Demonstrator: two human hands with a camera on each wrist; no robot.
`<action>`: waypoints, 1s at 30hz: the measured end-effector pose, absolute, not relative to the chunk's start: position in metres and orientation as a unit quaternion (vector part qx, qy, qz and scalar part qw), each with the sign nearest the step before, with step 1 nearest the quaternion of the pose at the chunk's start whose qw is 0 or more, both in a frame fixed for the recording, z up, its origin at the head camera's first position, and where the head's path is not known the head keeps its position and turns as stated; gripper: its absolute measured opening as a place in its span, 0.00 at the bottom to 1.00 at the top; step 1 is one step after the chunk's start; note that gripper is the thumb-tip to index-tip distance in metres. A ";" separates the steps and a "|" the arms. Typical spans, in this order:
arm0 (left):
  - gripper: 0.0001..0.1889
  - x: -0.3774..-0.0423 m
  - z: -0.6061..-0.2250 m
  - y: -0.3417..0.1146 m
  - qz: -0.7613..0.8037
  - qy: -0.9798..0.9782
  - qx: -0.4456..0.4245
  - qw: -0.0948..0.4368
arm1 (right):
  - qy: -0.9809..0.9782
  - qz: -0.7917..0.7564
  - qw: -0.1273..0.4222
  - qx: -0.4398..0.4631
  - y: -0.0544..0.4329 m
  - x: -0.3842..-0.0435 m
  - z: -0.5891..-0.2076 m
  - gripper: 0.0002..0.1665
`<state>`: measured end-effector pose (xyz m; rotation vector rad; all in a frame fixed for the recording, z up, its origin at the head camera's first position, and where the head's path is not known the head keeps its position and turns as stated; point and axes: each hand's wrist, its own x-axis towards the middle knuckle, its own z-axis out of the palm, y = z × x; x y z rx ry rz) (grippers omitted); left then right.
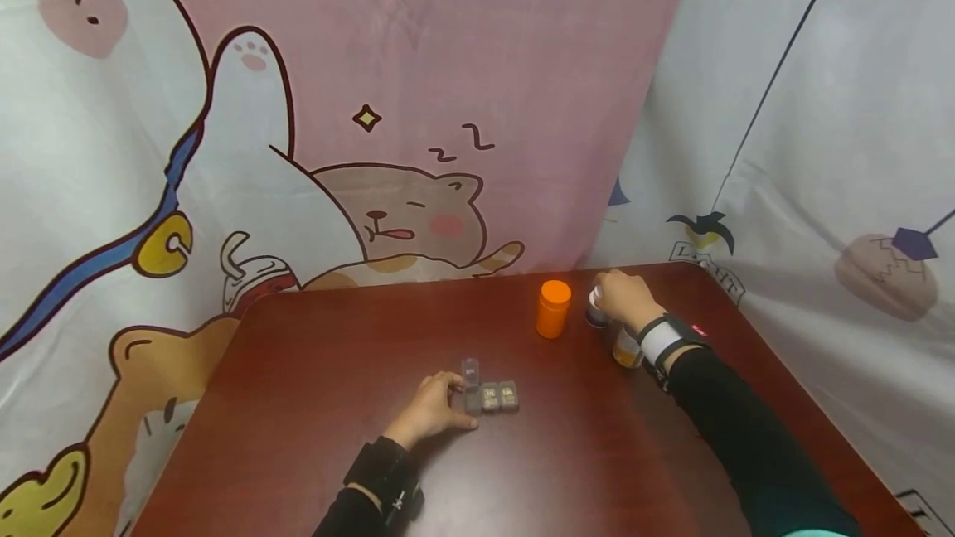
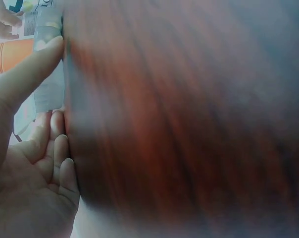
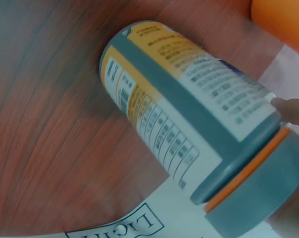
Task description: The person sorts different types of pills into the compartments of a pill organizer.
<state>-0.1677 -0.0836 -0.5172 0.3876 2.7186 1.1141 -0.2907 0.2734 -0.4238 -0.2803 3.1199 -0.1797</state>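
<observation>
A small translucent pill organizer (image 1: 498,397) lies on the table with its left lid standing up. My left hand (image 1: 431,409) holds it from the left, thumb at the near side and fingers at the far side; the left wrist view shows the thumb against the clear box (image 2: 49,94). At the back right, my right hand (image 1: 627,298) grips the white cap of a dark bottle (image 1: 596,318), which is mostly hidden by the hand. Below the right wrist stands a yellow-and-white labelled bottle (image 1: 627,350), its label and grey cap large in the right wrist view.
An orange bottle (image 1: 554,310) stands left of the right hand, near the back edge. The reddish-brown table (image 1: 336,371) meets printed cartoon curtains (image 1: 522,106) behind and at the right.
</observation>
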 end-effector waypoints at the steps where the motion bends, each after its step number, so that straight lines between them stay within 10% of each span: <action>1: 0.31 -0.168 -0.517 -0.083 0.376 0.914 0.129 0.087 | 0.994 -0.052 0.001 -0.092 0.272 -0.290 -0.423 0.20; 14: 0.31 -0.165 -0.517 -0.084 0.379 0.913 0.128 0.087 | 0.985 -0.035 0.018 -0.168 0.260 -0.256 -0.418 0.20; 30: 0.46 -0.153 -0.510 -0.088 0.441 0.891 0.092 0.056 | 0.953 -0.007 -0.089 -0.289 0.214 -0.180 -0.435 0.19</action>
